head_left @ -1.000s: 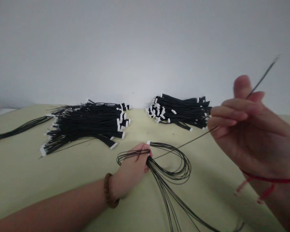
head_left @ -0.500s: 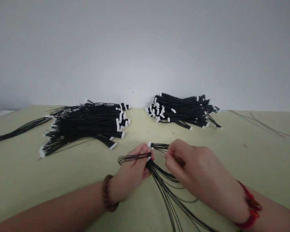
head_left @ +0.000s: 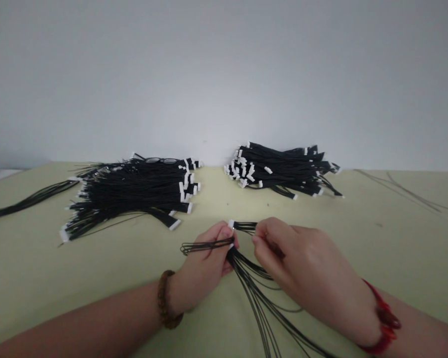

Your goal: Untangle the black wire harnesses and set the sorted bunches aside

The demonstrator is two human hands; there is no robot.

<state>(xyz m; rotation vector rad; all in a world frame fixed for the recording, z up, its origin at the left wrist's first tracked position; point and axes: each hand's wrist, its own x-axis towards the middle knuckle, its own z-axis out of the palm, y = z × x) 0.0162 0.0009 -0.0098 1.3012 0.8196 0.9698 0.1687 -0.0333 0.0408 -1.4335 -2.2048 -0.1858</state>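
Note:
My left hand (head_left: 205, 253) is shut on a bundle of thin black wires (head_left: 254, 288), with white connector ends (head_left: 230, 224) showing at its fingertips. The long wire strands hang down toward me and loop over the cloth. My right hand (head_left: 294, 253) is right beside it, its fingertips pinched on the short wire stretch (head_left: 244, 226) near those connectors. What the right fingertips hold exactly is partly hidden. Both wrists wear bands: wooden beads on the left, red cord on the right.
Two large piles of black wires with white connectors, one (head_left: 130, 201) at left and one (head_left: 280, 171) at centre back, lie on the pale green cloth (head_left: 377, 248). Glasses (head_left: 160, 160) lie behind the left pile. Loose wires (head_left: 30, 201) lie at far left, thin wires (head_left: 403, 189) at right, against a white wall (head_left: 224, 74).
My right hand has come down from the raised position at right, no longer holding out a single wire, and now pinches at the bundle. My left hand has barely moved.

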